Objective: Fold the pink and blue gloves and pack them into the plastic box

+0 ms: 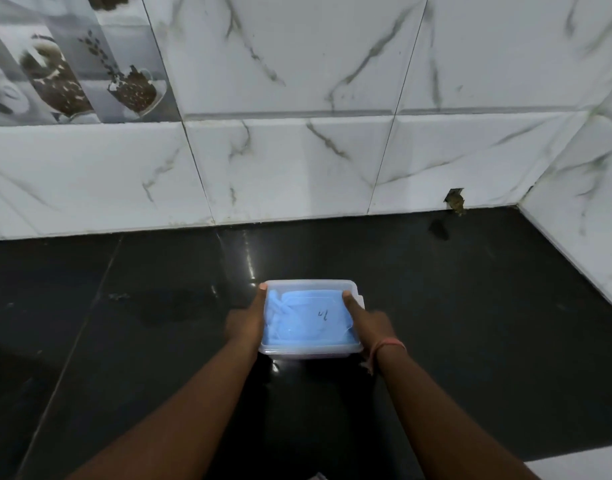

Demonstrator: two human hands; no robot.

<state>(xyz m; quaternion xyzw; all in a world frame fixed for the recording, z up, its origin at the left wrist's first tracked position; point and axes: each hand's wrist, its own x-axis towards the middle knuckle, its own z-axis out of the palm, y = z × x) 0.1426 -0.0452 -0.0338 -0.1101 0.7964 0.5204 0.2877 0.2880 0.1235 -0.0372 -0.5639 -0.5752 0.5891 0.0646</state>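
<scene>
Lidded plastic box [311,348] between both hands

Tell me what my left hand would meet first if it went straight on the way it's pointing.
Probably nothing before the tiled wall: the left hand holds the plastic box pointing across bare dark counter.

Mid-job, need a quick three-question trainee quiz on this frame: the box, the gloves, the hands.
1. True or false: the clear plastic box has its translucent lid on.
2. Which glove colour shows through the lid? A) pink B) blue C) neither
3. Fill in: the left hand and right hand grip the box by its two ____, above the glossy black counter.

Key: 1 true. 2 B, the blue gloves; pink cannot be seen. 3 sides.
</scene>
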